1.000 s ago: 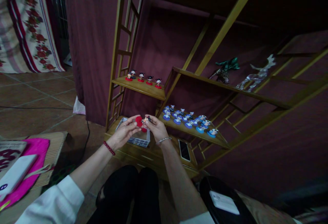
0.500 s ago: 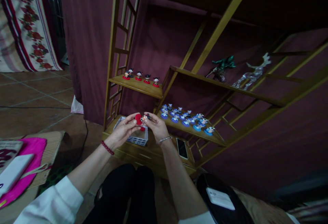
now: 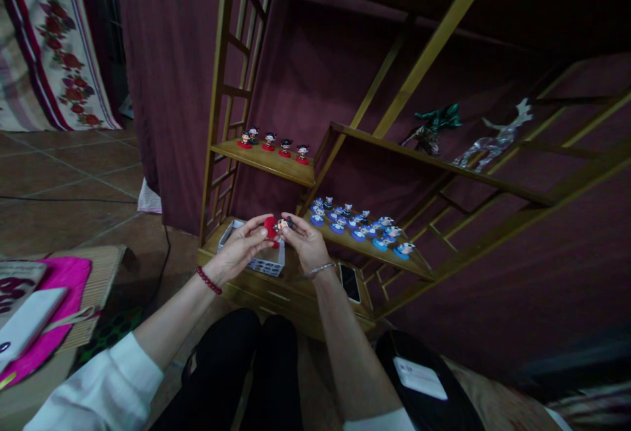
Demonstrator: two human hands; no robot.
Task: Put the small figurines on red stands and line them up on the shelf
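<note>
Between the fingertips of my left hand (image 3: 242,246) is a round red base (image 3: 270,226), tilted on edge. My right hand (image 3: 308,246) pinches a small black-haired figurine (image 3: 283,224), lying sideways with its feet toward the base. Whether feet and base touch is too small to tell. Both hands are above an open patterned box (image 3: 269,267) on the cabinet's low top, with something red partly hidden behind my left fingers. Several similar figurines on red bases (image 3: 284,148) stand on the upper left shelf (image 3: 266,163).
Several blue-based figurines (image 3: 339,225) fill the lower right shelf (image 3: 419,267). Higher up stand a green figure (image 3: 434,127) and a clear deer statue (image 3: 495,140). A phone (image 3: 350,283) lies right of the box. A wooden post (image 3: 213,102) rises at left; a black stool-like seat (image 3: 419,385) is at lower right.
The figurine has shifted slightly right relative to the red base, and the base is turned more edge-on. Both hands keep their grip; the camera view has moved a little.
</note>
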